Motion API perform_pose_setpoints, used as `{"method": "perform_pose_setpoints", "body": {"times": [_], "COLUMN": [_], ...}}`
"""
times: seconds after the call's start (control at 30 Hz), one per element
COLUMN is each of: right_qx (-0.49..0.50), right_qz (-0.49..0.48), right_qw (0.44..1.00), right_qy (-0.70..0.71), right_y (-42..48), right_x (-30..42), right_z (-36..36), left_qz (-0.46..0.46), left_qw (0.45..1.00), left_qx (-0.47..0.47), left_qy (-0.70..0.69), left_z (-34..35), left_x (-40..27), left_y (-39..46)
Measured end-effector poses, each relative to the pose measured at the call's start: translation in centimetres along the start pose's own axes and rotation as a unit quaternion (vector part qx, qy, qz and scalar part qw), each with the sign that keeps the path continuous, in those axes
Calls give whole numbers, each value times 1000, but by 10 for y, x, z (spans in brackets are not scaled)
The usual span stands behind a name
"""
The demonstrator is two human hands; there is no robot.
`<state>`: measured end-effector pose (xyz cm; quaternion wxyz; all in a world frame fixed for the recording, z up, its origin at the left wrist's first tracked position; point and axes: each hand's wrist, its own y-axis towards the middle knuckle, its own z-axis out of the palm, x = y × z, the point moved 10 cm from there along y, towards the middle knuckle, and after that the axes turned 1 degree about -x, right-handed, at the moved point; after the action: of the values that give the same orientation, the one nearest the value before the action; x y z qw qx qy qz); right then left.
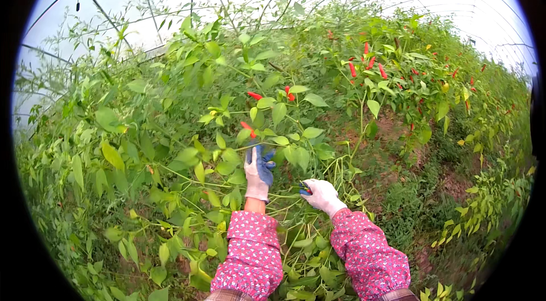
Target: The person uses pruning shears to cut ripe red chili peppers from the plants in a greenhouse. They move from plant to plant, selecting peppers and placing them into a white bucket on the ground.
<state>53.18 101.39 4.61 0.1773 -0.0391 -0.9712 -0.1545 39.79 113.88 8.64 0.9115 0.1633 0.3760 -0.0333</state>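
My left hand (258,173), in a white glove with a blue coated palm, reaches up into a chili pepper plant. Its fingertips are just below a red chili pepper (248,129); whether they touch it is unclear. My right hand (320,195), gloved alike, is to the right and a little lower, its fingers curled round a small red and green piece, seemingly a chili pepper, mostly hidden. More red chilies (290,93) hang above my left hand among green leaves. Pink flowered sleeves cover both forearms.
Dense pepper plants (128,130) spread left and ahead. Another plant with many red chilies (382,71) stands at the upper right. Bare soil and low weeds (405,211) lie to the right. Thin stems cross between my hands. A hooped greenhouse frame (96,0) arches overhead.
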Motion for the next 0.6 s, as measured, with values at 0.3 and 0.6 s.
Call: {"method": "perform_pose_setpoints", "body": {"times": [0.3, 0.6], "right_qx": [14, -375], "right_qz": [-1, 91], "right_qw": [996, 841], "right_qy": [-92, 380], "right_y": [2, -61], "right_x": [4, -27], "right_z": [2, -98], "left_qz": [0, 252], "left_qw": [973, 867], "left_qx": [150, 272], "left_qy": [176, 332], "left_z": [51, 95], "left_x": [34, 25], "left_y": [7, -96]}}
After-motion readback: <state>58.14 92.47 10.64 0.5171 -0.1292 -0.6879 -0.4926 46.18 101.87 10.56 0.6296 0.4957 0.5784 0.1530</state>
